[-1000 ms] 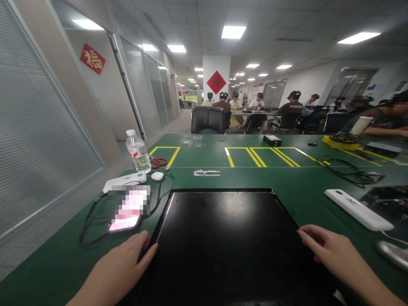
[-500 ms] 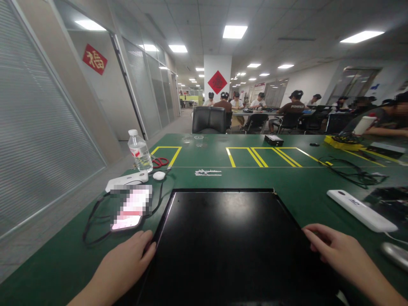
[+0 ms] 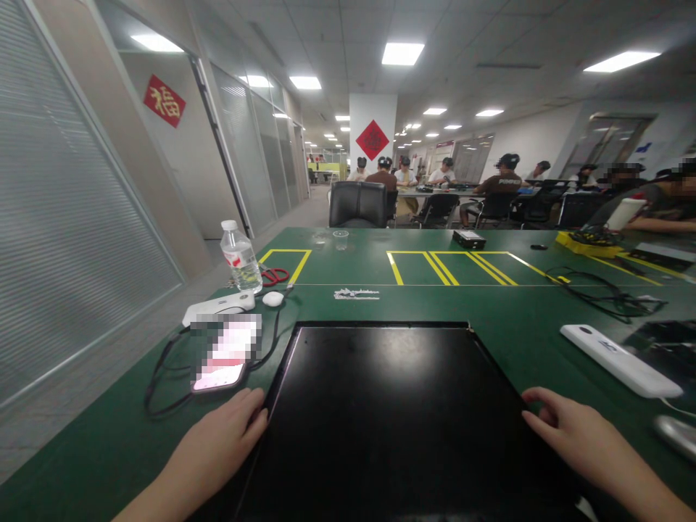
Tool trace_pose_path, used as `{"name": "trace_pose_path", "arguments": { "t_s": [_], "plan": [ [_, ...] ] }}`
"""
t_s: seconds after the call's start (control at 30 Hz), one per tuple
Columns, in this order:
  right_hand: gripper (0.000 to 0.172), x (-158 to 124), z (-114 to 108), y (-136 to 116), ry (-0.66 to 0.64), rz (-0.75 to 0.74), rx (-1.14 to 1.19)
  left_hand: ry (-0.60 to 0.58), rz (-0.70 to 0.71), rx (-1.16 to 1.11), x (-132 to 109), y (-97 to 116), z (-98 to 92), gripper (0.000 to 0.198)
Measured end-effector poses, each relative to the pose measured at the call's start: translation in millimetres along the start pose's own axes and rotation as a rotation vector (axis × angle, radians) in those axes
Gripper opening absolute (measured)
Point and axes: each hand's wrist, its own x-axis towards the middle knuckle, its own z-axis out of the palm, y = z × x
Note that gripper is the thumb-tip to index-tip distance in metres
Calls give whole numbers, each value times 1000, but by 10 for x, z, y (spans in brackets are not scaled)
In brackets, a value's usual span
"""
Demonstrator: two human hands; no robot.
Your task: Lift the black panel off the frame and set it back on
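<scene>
A flat black screen panel (image 3: 380,413) lies in front of me, glossy, with a ceiling light reflected in its upper part. At its left edge, my left hand (image 3: 225,435) has its fingers bent and thumb against the side. My right hand (image 3: 576,428) holds the opposite edge, with thumb and forefinger at the rim and the other fingers curled. The panel's near edge fades into shadow at the bottom of the view. A phone (image 3: 225,359) with a lit screen lies just beyond my left hand.
On the green table (image 3: 109,435) are a water bottle (image 3: 241,261), red-handled scissors (image 3: 275,276), a white power bank (image 3: 217,308), a white elongated device (image 3: 620,360), black cables (image 3: 603,293) and a clear cup (image 3: 341,241). People sit at tables behind.
My right hand has shifted slightly, its thumb and forefinger now a little wider apart. The whole view has drifted a touch; the panel stays put on the table.
</scene>
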Motion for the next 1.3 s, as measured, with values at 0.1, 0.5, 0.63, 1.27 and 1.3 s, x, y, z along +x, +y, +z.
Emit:
{"name": "trace_pose_path", "arguments": {
  "t_s": [0.1, 0.5, 0.63, 1.27, 1.3],
  "plan": [
    [34, 7, 15, -14, 11, -14, -5, -9, 35, -47, 3, -22, -11, 22],
    [29, 23, 24, -33, 30, -31, 4, 77, 70, -382, 76, -88, -22, 22],
    [28, 40, 26, -13, 43, -22, -3, 132, 20, -565, 100, -35, -23, 27],
    [31, 54, 27, -16, 24, -19, -5, 96, -351, -1285, 109, 178, 140, 56],
    [31, 57, 30, -7, 19, -20, -7, 97, -361, -1290, 110, 192, 135, 56]
  ]
}}
